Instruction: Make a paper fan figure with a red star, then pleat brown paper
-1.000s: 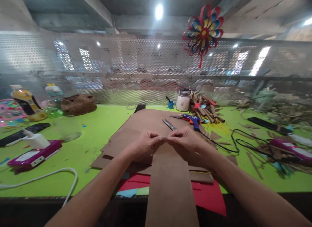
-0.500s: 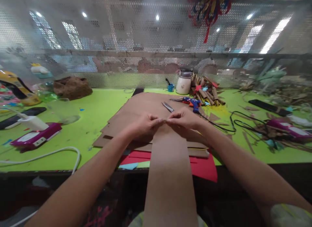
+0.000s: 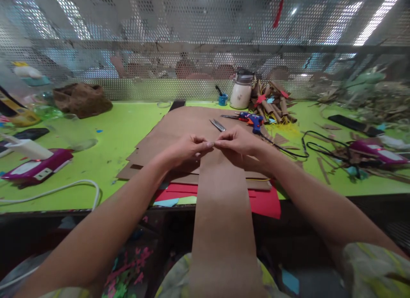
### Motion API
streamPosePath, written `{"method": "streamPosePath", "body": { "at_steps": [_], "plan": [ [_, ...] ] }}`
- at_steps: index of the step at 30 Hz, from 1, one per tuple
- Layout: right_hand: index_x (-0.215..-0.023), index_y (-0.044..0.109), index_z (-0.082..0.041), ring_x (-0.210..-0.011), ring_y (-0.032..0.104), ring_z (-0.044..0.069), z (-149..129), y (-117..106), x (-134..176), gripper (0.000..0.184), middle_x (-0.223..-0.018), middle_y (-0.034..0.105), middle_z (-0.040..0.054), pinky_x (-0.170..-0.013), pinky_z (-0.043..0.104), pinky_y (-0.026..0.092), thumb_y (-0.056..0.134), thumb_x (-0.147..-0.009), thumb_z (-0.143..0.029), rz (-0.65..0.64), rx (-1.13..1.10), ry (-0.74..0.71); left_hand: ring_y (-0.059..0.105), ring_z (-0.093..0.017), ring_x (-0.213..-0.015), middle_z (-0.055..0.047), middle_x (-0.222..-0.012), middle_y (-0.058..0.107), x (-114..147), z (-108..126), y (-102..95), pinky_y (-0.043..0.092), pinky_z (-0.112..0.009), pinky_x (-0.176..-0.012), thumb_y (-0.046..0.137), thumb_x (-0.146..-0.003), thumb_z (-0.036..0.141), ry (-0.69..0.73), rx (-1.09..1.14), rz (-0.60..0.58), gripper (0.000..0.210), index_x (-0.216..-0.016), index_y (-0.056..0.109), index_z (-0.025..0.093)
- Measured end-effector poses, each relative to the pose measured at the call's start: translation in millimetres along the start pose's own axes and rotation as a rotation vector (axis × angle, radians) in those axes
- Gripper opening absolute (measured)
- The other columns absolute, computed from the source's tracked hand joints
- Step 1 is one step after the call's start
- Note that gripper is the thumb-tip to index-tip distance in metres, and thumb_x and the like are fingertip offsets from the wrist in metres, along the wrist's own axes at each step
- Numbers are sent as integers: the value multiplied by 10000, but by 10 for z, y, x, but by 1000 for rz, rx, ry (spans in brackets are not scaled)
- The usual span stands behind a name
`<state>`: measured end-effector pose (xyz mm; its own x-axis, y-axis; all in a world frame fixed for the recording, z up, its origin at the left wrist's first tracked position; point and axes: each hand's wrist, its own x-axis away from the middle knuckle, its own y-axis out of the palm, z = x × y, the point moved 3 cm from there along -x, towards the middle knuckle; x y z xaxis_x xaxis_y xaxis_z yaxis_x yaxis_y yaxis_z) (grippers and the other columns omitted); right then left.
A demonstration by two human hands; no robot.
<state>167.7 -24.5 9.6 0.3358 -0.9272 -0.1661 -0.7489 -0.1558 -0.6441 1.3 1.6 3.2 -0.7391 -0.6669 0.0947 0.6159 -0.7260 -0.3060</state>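
A long strip of brown kraft paper [image 3: 224, 212] runs from the table edge down towards my lap. My left hand [image 3: 188, 150] pinches its far end between thumb and fingers. Beside it, almost touching, my right hand [image 3: 238, 142] pinches the same end. The edge between the fingertips is small and partly hidden. Under both hands lies a stack of larger brown paper sheets [image 3: 179, 123], with red paper [image 3: 264, 202] below it. Scissors [image 3: 218, 125] rest on the stack just beyond my hands, and a blue glue gun [image 3: 251, 118] lies to their right.
A white jar [image 3: 241, 91], a small blue pot [image 3: 222, 99] and a pile of rolled brown paper [image 3: 272, 101] stand at the back. Purple power strips [image 3: 40, 165] lie left and right, with a black cable [image 3: 306, 144] on the right. A brown bag [image 3: 81, 99] sits back left.
The view has tipped downward, so the table sits higher in the picture and more of my lap shows. Both hands keep their pinch on the strip's end, with the fingers slightly shifted.
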Motion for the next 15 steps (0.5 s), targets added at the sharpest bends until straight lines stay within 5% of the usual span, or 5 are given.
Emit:
{"method": "streamPosePath", "body": {
  "at_steps": [15],
  "plan": [
    [-649,589,-115,-435,348,61,-28,83,30,378,-492,433,-31,-408,203,229,522,-780,-463,-89,-126,93,269,-61,-456,38,-507,380,-12,-43,-45,200,-227,-463,522,-806,419,49,-65,-36,361,-571,479,150]
  ]
}}
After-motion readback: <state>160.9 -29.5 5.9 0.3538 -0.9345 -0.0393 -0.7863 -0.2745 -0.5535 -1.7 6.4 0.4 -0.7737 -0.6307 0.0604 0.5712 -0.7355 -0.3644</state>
